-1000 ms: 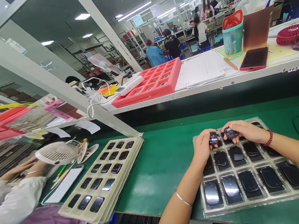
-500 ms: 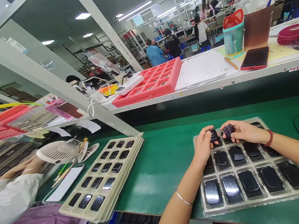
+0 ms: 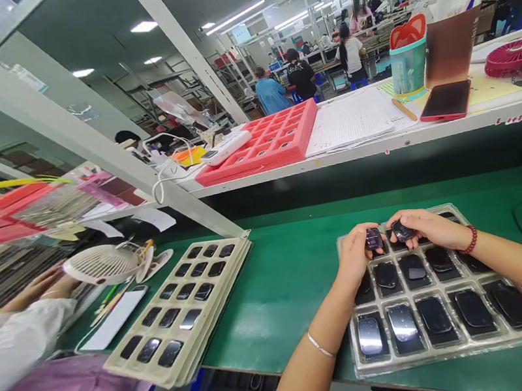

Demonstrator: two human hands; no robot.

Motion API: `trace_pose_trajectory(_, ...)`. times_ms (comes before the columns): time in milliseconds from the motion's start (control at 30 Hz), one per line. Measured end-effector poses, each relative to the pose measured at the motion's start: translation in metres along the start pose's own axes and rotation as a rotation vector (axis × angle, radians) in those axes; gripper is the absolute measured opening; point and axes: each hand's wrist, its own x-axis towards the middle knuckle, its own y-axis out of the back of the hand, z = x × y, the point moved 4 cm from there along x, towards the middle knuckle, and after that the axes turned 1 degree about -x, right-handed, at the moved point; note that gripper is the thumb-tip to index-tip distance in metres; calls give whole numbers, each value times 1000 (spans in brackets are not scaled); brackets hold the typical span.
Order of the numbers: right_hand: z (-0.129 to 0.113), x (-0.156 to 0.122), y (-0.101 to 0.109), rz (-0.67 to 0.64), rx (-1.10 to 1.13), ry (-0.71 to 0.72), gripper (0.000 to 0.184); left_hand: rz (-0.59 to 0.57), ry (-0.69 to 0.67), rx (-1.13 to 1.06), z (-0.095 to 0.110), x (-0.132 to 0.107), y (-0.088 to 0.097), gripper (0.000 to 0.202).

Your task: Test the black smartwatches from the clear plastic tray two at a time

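My left hand [image 3: 357,254] is shut on a small dark glossy watch-like device [image 3: 373,239], and my right hand [image 3: 425,229] pinches a matching device [image 3: 402,230] with its fingertips. Both hands sit close together above the far end of a clear plastic tray [image 3: 457,355]. The tray's cavities hold larger dark, glossy, rounded pieces in rows, such as the one [image 3: 435,316] in the front row. My hands hide part of the far row. A red beaded bracelet circles my right wrist, and a thin metal bangle circles my left.
The green workbench [image 3: 277,298] runs beneath the tray. To the left, a co-worker's hand [image 3: 33,290] rests near a white fan [image 3: 101,265] and a beige tray [image 3: 180,307] of dark pieces. A white shelf [image 3: 358,157] above holds a red foam tray [image 3: 258,146], papers and a phone.
My hands stay above the tray's far end, and the two held devices shift and turn slightly. The co-worker's arm at the left shifts a little.
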Motion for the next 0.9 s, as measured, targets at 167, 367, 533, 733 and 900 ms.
trace_pose_trajectory(167, -1, 0, -2, -20, -85, 15, 32, 6, 10, 13, 1, -1, -2, 43)
trace_pose_trajectory(367, 0, 1, -1, -12, -35, 4, 30, -7, 14, 12, -1, 0, -1, 32)
trace_pose_trajectory(533, 0, 0, -1, -8, 24, -5, 36, -4, 2, 16, 0, 0, -1, 34)
trace_pose_trajectory(733, -1, 0, -2, -15, -2, -3, 35, -7, -45, 4, -2, 0, -2, 47)
trace_pose_trajectory(900, -1, 0, -2, -25, -20, 4, 34, -25, -32, 1, 0, 0, -4, 42)
